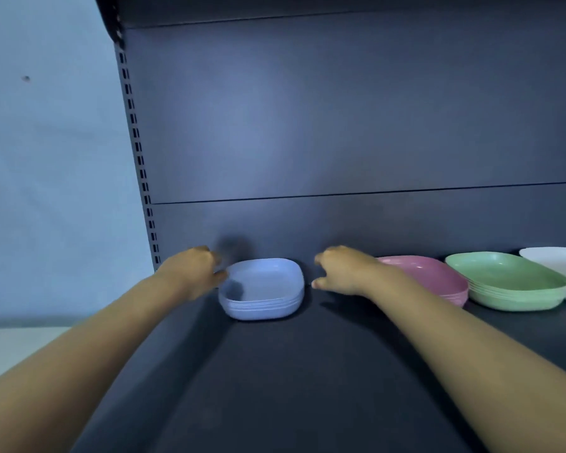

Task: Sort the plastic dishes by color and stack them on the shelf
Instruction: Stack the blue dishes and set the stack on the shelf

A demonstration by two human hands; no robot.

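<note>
Head view: blue stack (262, 289) seems light, stiff, slippery; grip opposite rims. Half-curled fingers of left hand (190, 273) perhaps touch its rim; right hand (343, 273) fingers loose, empty.

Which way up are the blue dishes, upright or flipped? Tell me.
Upright. The blue dishes sit nested on the shelf, hollow sides facing up, rims level.

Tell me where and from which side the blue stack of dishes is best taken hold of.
Best grip the blue stack at its left and right rims, a hand from each side, fingers under the bottom dish. It is low and wide, both sides are free, and the left hand and right hand flank it.
</note>
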